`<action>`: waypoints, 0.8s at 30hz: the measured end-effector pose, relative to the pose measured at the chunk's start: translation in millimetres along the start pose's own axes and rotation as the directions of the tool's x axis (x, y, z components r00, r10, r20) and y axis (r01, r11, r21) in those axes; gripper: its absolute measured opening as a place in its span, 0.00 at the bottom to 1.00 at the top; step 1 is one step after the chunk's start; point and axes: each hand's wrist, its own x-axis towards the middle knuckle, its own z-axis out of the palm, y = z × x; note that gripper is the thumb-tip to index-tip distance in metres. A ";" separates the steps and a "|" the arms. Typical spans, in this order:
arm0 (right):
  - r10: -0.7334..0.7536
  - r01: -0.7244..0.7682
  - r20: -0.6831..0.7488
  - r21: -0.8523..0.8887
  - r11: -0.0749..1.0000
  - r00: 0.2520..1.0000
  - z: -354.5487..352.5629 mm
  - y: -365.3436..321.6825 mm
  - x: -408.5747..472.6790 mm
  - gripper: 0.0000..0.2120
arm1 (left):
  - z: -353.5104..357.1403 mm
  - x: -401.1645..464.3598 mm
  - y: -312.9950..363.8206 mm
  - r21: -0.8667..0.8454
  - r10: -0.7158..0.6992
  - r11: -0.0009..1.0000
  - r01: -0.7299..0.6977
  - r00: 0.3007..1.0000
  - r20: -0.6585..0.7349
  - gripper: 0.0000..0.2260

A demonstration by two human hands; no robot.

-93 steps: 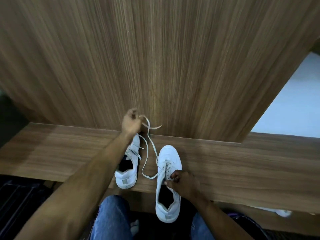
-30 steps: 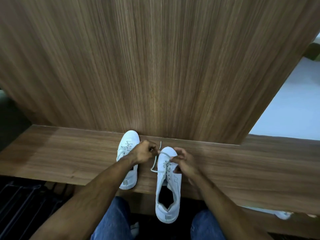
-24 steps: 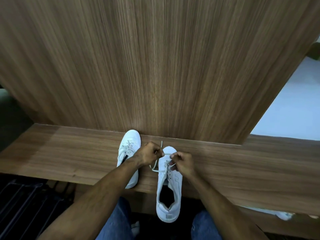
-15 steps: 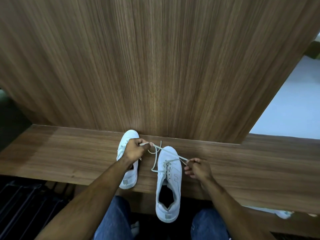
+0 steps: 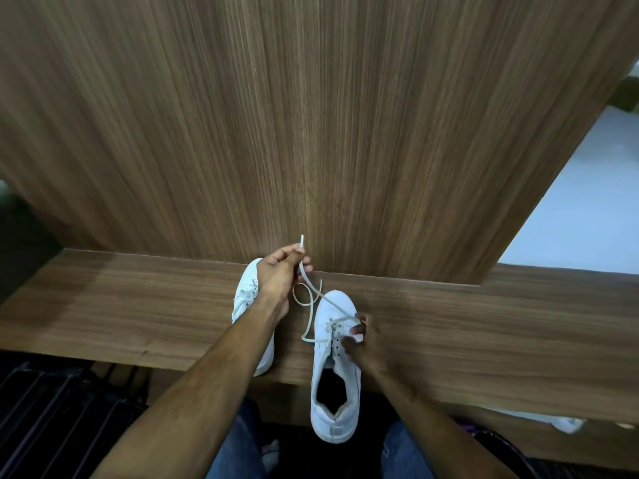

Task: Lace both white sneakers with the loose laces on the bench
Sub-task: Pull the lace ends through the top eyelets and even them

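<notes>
We view two white sneakers on the table (image 5: 121, 305), toes toward the wooden back panel (image 5: 311, 115). The right sneaker (image 5: 337, 368) lies with its long axis running from us toward the panel, heel overhanging the near edge of the table; the left sneaker (image 5: 247, 295) lies parallel just beside it, largely hidden under the left forearm and seemingly already laced.

The lace (image 5: 311, 299) runs diagonally: from the eyelets on the right sneaker's forefoot it rises up and to the left, away from us, to the left hand (image 5: 276, 281), whose fingers (image 5: 294, 257) are curled and pinch the strand, with the tip standing up above them. A slack loop hangs between the two sneakers, and a second strand curves down to the left side of the eyelet row.

The right hand (image 5: 363, 337) rests on the right side of the same sneaker, its fingers (image 5: 356, 329) bent at the eyelets; we judge that they pinch the lace or the eyelet flap, though which of the two we cannot tell.

The relation that governs the coming move is this: the free end lies beyond and left of the eyelets, held by the left hand, while the right hand is nearer the holes. We judge only the lowest eyelets threaded, so the end must travel back toward us and across the tongue.
</notes>
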 end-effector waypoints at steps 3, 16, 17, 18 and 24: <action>-0.055 0.087 0.128 -0.263 0.961 0.990 1.5 -10.9 -17.7 0.17 | -2.7 3.9 -10.8 0.214 -0.003 0.977 -0.001 1.000 0.019 0.08; -0.008 0.024 0.048 -0.326 0.945 0.999 4.5 -3.5 -8.0 0.07 | -19.4 -30.3 -71.5 0.867 -0.119 0.335 -0.370 0.896 0.428 0.04; 0.005 0.007 0.044 -0.280 0.960 0.999 1.5 2.1 -5.7 0.10 | -17.2 -32.6 -72.6 0.879 -0.128 0.288 -0.380 0.894 0.429 0.05; 0.011 0.000 0.046 -0.237 0.972 0.999 0.6 5.2 -3.4 0.17 | -16.5 -34.6 -73.0 0.890 -0.136 0.242 -0.387 0.894 0.426 0.06; 0.115 -0.112 0.062 -0.048 0.993 0.991 1.8 17.3 7.1 0.12 | -11.4 -38.9 -76.3 0.923 -0.115 0.123 -0.364 0.919 0.377 0.09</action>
